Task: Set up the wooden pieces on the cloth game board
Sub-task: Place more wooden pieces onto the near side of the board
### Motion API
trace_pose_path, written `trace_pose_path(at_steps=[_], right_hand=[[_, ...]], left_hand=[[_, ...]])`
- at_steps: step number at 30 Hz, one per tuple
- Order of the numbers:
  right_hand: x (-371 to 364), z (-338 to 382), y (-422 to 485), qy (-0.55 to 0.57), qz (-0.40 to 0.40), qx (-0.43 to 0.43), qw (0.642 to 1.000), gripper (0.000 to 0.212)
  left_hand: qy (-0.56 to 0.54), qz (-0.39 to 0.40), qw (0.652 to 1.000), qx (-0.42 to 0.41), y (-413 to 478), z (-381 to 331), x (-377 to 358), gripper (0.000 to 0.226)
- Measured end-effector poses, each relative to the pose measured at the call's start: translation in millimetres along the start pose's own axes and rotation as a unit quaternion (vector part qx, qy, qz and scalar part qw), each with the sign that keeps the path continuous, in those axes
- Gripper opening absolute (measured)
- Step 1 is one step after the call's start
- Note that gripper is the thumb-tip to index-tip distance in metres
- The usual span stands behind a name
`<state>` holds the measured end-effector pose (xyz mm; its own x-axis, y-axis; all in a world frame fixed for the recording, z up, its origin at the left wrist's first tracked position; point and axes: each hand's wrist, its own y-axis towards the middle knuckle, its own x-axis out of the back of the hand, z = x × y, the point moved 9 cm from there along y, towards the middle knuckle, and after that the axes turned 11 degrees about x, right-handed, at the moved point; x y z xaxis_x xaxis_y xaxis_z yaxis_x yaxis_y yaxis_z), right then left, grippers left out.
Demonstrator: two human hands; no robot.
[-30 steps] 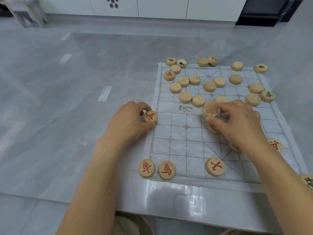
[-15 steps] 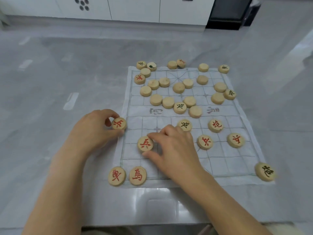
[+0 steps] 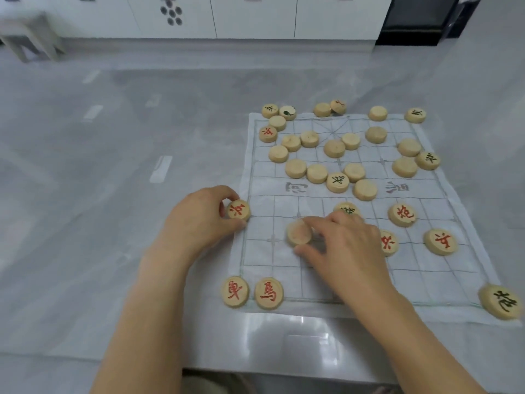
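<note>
A white cloth game board (image 3: 426,274) with a printed grid lies on the grey table. My left hand (image 3: 196,223) pinches a red-marked wooden disc (image 3: 238,211) at the board's left edge. My right hand (image 3: 346,245) pinches another wooden disc (image 3: 299,234), blurred, on the near-left grid. Two red-marked discs (image 3: 235,291) (image 3: 268,293) sit at the near-left corner. More red-marked discs (image 3: 402,214) (image 3: 440,241) lie right of my right hand. Several plain and black-marked discs (image 3: 337,182) are scattered over the far half.
A black-marked disc (image 3: 501,302) sits at the board's near-right corner by the table edge. The glossy grey table (image 3: 113,194) extends left. White cabinets (image 3: 255,15) and a dark unit (image 3: 417,18) stand behind.
My right hand carried a red-marked disc from the board's middle toward the near-left grid and still holds it there. My left hand keeps its disc at the left edge. The camera view shifted.
</note>
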<state>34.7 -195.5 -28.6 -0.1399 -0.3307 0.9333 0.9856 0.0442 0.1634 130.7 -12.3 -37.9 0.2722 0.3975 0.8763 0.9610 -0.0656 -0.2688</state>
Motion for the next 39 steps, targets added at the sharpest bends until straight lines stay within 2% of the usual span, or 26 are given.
trace_pose_path(at_steps=[4,10,15,19,25,30,39], right_hand=[[4.6,-14.7,3.7,-0.034,0.008,-0.033,0.999,0.044],[-10.1,1.6,8.4,-0.019,0.045,-0.009,0.999,0.045],[-0.6,-18.0,13.9,-0.057,0.019,-0.047,0.997,0.035],[9.6,-34.1,12.5,-0.057,0.005,-0.079,0.995,0.041],[-11.4,6.7,14.5,-0.026,0.041,-0.004,0.999,0.042],[-7.0,-6.4,24.4,-0.068,0.025,-0.022,0.997,0.040],[-9.5,-18.6,28.7,-0.061,0.043,-0.039,0.996,0.045]], left_hand=[[-0.024,0.003,1.000,-0.002,-0.1,4.4,0.7,0.028],[-0.014,0.013,1.000,-0.001,-0.3,6.3,-3.2,0.028],[-0.012,0.006,1.000,-0.001,1.0,8.6,-1.6,0.029],[-0.022,-0.006,1.000,-0.002,2.0,9.8,1.9,0.028],[-0.023,0.001,1.000,-0.006,3.2,5.5,-0.6,0.028],[-0.011,-0.003,1.000,-0.014,3.6,5.9,-2.7,0.030],[-0.002,0.012,1.000,-0.019,2.9,-2.9,-13.0,0.030]])
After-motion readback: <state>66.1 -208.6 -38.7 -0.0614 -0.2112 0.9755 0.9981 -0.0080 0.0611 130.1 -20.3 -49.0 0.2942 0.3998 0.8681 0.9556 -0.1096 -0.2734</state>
